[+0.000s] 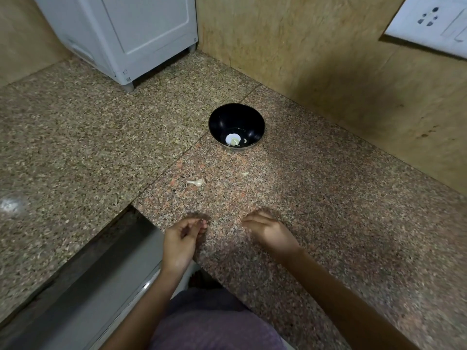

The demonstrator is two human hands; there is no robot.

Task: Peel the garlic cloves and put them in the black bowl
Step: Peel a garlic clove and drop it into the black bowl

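Observation:
The black bowl (236, 117) stands on the granite counter, far from me, with two pale peeled garlic cloves (233, 140) at its bottom. An unpeeled garlic clove (197, 182) with a papery tail lies on the counter between the bowl and my hands. A small pale scrap (244, 173) lies to its right. My left hand (180, 238) hovers near the counter's front edge, fingers curled, fingertips meeting the thumb, and nothing shows between them. My right hand (269, 232) rests knuckles-up on the counter, fingers loosely curled, with nothing seen in it.
A white appliance (126, 34) stands at the back left. Tan walls close the counter behind and to the right, with a white socket plate (434, 24) at upper right. The counter (328, 198) has a cut-out at lower left over a steel ledge (101, 274).

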